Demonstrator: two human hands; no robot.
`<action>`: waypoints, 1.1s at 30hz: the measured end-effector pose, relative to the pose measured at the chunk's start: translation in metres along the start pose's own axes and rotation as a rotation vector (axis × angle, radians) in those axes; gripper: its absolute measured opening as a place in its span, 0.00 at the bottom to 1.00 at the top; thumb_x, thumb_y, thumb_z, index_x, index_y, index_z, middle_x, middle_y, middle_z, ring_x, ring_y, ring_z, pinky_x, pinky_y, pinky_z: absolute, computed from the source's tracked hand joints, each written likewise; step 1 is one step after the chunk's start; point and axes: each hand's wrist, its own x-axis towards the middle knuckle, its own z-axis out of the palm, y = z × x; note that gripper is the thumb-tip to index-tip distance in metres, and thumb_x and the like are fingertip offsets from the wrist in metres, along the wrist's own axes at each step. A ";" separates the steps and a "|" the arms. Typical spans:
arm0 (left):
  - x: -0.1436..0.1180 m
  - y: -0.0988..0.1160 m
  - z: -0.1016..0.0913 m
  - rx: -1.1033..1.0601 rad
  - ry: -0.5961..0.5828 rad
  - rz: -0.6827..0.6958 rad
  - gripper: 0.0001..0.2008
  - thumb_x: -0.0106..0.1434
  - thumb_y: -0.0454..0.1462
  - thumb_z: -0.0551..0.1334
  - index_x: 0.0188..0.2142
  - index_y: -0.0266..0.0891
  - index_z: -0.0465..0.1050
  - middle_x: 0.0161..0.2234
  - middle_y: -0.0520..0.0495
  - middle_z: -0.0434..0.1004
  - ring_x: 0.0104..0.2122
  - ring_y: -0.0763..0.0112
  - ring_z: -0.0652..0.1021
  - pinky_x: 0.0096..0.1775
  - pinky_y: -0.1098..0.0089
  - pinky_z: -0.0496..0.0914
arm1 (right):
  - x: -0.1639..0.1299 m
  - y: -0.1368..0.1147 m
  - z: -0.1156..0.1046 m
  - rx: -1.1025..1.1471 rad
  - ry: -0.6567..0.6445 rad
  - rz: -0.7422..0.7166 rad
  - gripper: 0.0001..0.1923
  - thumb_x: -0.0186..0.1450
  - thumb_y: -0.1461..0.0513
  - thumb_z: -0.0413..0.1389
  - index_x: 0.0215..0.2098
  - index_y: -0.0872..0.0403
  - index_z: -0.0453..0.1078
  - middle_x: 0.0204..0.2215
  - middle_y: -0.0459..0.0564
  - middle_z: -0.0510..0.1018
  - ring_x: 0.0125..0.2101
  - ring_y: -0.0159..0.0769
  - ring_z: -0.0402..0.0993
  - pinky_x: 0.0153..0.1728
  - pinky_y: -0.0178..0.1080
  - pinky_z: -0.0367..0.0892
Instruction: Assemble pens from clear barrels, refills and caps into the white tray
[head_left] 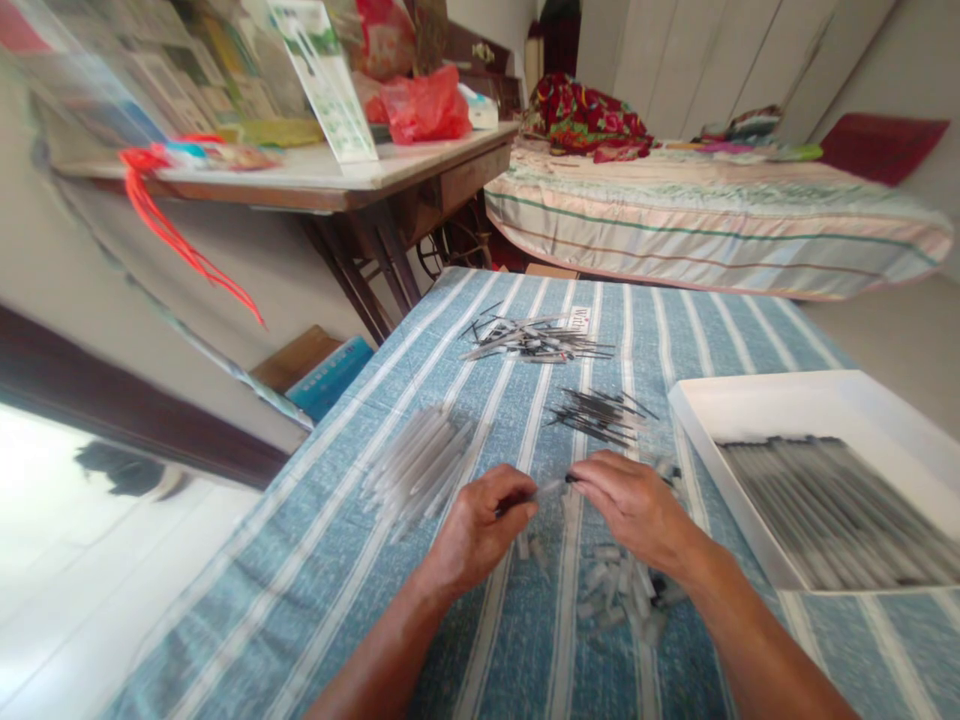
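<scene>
Over the middle of the striped table, my left hand (491, 515) is closed around a pen (551, 488) whose pale, see-through end points right. My right hand (626, 500) pinches a small black piece (572, 478) right at that end; whether the two are joined I cannot tell. Below my right hand lies a loose heap of translucent pen caps (622, 595), some with black parts. Left of my left hand is a stack of clear pen barrels (424, 460). Thin black refills (600, 415) lie just beyond my hands.
A white box (694, 430) on the right holds a row of pens (840, 510). Farther back lies a mixed pile of refills and pale parts (536, 340). Blue striped cloth (300, 580) covers the table. Beyond stand a desk (420, 165) and a bed (712, 210).
</scene>
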 end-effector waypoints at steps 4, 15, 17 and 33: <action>0.001 0.001 0.000 0.010 0.007 0.014 0.04 0.59 0.33 0.57 0.31 0.37 0.71 0.28 0.51 0.69 0.29 0.73 0.71 0.33 0.73 0.64 | 0.000 -0.001 0.001 -0.014 -0.023 -0.013 0.10 0.67 0.66 0.46 0.34 0.55 0.68 0.26 0.49 0.72 0.28 0.33 0.67 0.30 0.34 0.63; 0.000 0.001 -0.002 0.051 -0.043 0.077 0.06 0.61 0.32 0.56 0.31 0.37 0.72 0.29 0.48 0.71 0.32 0.71 0.72 0.36 0.72 0.65 | -0.001 -0.001 0.003 -0.175 -0.115 -0.066 0.11 0.67 0.68 0.45 0.31 0.55 0.68 0.25 0.48 0.70 0.28 0.34 0.65 0.31 0.35 0.60; 0.000 0.001 -0.003 0.057 -0.055 0.082 0.07 0.61 0.32 0.56 0.31 0.37 0.72 0.29 0.48 0.71 0.32 0.71 0.72 0.36 0.71 0.65 | -0.001 -0.002 0.003 -0.200 -0.134 -0.070 0.11 0.66 0.68 0.46 0.30 0.55 0.67 0.24 0.48 0.69 0.28 0.34 0.65 0.31 0.35 0.59; -0.003 -0.003 0.000 0.128 -0.099 0.122 0.06 0.61 0.31 0.55 0.30 0.36 0.70 0.28 0.49 0.70 0.32 0.72 0.72 0.35 0.72 0.64 | 0.000 -0.009 0.002 -0.301 -0.344 -0.011 0.11 0.66 0.69 0.45 0.29 0.55 0.65 0.26 0.48 0.69 0.30 0.35 0.65 0.33 0.36 0.56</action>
